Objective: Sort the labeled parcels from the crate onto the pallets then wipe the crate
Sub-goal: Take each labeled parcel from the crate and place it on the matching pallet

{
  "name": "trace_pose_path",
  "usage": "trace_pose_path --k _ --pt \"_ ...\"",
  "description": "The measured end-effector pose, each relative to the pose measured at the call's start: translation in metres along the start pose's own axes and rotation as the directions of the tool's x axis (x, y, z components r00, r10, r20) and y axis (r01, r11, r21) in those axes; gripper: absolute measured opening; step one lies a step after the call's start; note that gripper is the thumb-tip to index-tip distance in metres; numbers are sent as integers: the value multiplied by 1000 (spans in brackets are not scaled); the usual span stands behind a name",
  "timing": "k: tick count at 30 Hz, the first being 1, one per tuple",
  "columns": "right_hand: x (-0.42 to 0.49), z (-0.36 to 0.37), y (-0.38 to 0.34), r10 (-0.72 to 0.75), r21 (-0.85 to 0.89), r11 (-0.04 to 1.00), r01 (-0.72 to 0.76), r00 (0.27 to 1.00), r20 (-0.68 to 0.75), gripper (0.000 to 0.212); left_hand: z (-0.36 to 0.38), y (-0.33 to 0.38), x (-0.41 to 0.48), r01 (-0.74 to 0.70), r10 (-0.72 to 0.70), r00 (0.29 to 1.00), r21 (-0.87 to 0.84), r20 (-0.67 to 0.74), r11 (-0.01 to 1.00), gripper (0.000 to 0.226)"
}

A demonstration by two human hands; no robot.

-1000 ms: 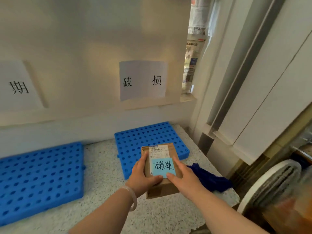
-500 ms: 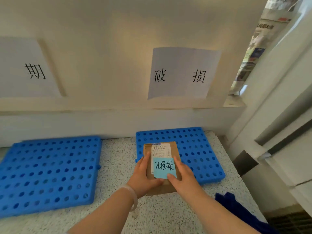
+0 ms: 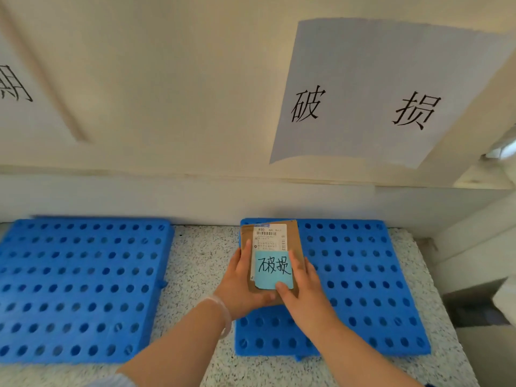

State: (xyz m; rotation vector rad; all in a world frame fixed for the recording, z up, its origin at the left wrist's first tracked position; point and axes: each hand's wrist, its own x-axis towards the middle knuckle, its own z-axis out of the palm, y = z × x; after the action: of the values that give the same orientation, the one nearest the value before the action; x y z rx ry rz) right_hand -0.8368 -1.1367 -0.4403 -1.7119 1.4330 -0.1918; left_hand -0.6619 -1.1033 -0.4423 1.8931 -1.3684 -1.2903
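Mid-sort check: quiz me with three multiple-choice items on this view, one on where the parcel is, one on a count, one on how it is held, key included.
1. Where is the parcel?
A. on the floor
B. over the right pallet
C. inside a crate

2. How many blue pallets show?
A. one
B. two
C. four

3. What holds the parcel?
A. both hands
B. one hand alone
C. nothing, it lies free

Key:
1 B, that pallet's blue holes show beside and below the parcel.
2 B, only the left pallet and the right pallet are in view.
3 A, the left hand and the right hand each grip a side.
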Motion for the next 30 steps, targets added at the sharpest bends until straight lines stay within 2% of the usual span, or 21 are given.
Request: trace_pose_path --k 3,12,16,20,25,30 --pt "18 0 -4 -9 2 1000 9 1000 -28 74 -9 0 20 -6 6 1000 2 -8 1000 137" --pt "36 3 -15 -20 -57 998 15 997 -81 75 -27 -4 43 -66 68 997 101 -26 993 125" --pt "33 -4 -19 -2 -93 996 -2 999 -39 75 -30 -1 39 -32 35 999 151 -16 988 124" --pt "9 -19 -22 12 -169 985 -22 998 -62 73 -36 8 18 2 18 997 245 -80 970 116" --pt "-57 -32 -18 -31 -286 958 -8 991 -129 81 -27 21 -37 -111 150 988 526 -32 843 96" --pt "-146 -33 -6 -12 -391 917 -81 973 -229 89 11 47 -91 -292 339 940 618 44 730 91"
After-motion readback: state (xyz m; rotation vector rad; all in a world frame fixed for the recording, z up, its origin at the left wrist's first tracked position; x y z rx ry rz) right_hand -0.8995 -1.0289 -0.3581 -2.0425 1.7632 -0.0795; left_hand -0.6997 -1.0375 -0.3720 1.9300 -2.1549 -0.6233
